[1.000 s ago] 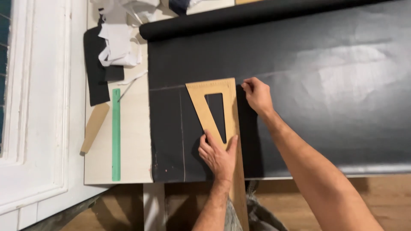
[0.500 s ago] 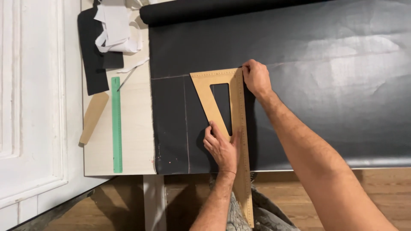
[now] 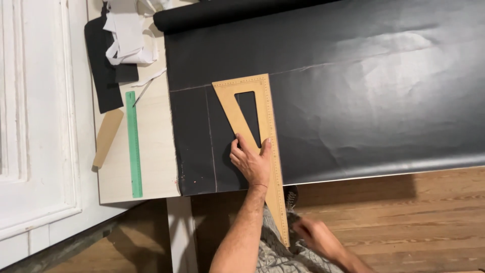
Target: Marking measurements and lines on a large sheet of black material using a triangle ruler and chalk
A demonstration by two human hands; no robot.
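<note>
Set square pinned on black sheet

Left hand presses flat on the wooden set square, steadying it against the black sheet; right hand, blurred below the counter, grip unclear.

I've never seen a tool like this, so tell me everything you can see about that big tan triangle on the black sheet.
The tan triangle is a long, flat set square that looks like wood or board, with a triangular cut-out and fine scale marks along its long straight edge. It lies flat on the black sheet, its narrow tip jutting past the table edge toward the person. The left hand presses on it; the right hand is off it.
</note>
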